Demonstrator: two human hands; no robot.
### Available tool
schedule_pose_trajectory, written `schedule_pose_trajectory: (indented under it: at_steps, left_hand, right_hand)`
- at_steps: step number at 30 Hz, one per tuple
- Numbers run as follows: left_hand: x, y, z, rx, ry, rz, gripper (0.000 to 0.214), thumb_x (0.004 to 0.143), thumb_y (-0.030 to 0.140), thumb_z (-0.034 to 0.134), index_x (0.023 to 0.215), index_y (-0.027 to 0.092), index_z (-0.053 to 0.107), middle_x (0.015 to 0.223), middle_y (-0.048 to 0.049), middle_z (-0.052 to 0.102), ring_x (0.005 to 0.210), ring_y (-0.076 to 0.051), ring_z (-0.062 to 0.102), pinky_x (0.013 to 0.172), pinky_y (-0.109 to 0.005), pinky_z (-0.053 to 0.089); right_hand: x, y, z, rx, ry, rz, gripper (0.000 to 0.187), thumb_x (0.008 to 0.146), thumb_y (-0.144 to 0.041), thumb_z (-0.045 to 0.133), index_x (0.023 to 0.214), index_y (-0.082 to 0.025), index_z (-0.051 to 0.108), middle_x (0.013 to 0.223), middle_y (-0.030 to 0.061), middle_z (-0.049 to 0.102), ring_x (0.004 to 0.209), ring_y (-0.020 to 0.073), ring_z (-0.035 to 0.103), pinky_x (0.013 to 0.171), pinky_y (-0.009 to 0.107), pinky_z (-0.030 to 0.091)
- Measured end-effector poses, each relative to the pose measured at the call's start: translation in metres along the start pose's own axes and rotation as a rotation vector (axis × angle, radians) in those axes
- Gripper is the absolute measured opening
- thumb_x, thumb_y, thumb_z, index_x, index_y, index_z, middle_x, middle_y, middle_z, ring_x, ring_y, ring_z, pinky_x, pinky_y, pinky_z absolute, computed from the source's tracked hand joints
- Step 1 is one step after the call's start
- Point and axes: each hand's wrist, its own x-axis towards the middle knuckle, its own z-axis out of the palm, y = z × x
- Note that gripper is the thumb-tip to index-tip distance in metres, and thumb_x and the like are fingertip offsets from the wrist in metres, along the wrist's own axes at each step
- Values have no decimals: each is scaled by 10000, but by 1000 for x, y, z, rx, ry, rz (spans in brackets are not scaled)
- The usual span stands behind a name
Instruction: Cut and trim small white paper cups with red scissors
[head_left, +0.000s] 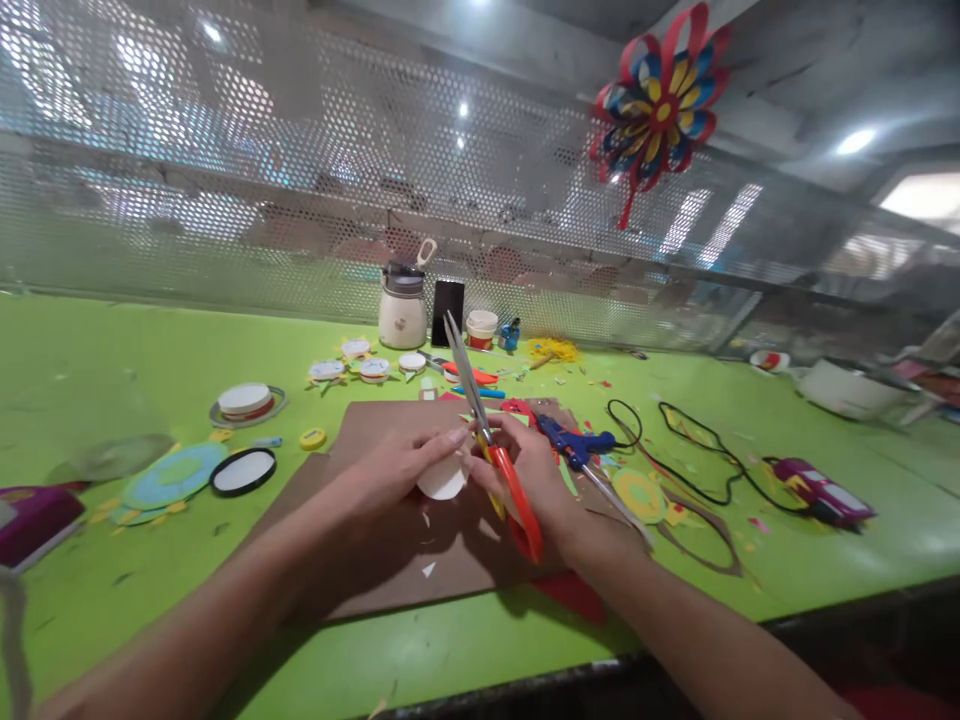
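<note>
My left hand [401, 462] pinches a small white paper disc [442, 478] between thumb and fingers, over a brown cardboard sheet [375, 585]. Scissors with red-orange handles [516, 500] are in my right hand [536, 470], their long metal blades pointing up and away. Fingertips of my right hand also come close to the disc's edge; whether they touch it I cannot tell. Small white paper scraps [428, 570] lie on the cardboard below. Part of the disc is hidden behind my left fingers.
A blue glue gun [574, 440] lies right of the cardboard, its black cord looping toward a purple device [823, 490]. Flower-like paper pieces [373, 370], a white jar [403, 312] and a phone [448, 305] stand behind. A black-rimmed disc [243, 470] lies left. A paper flower [664, 110] hangs above.
</note>
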Motion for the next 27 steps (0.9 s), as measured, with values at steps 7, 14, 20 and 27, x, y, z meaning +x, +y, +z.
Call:
schedule_pose_trajectory:
  at_steps: [7,14,20,27]
  left_hand:
    - [1,2,4,-68,139,5,250,651,258,755,848,141,655,655,2,648,514,-130,534,469,-223,368]
    - [-14,11,15,-312,140,-21,50,747,190,669,794,175,661,659,-2,687,544,-149,622,476,-217,425]
    - [-10,7,11,-325,-15,-17,249,754,213,705,1001,182,703,772,-39,734,565,-143,621,521,-238,486]
    - [-2,-3,10,-220,-11,-32,544,751,206,719,1281,240,600,708,-3,699,511,-148,598,479,-253,495]
  right_hand:
    - [-1,-6,-6,15,86,12,399,693,-253,767,1045,-214,583,753,-3,639,576,142,574,517,261,487]
    - [-7,-17,-9,44,102,11,365,695,-265,759,1022,-202,611,730,-14,615,599,136,566,576,274,504]
    - [-3,-15,-16,70,81,-25,360,723,-356,776,1006,-203,614,750,-11,606,645,145,599,609,283,510]
    - [2,4,-11,66,67,-41,435,609,-337,846,971,-198,649,628,-58,547,547,117,515,514,252,435]
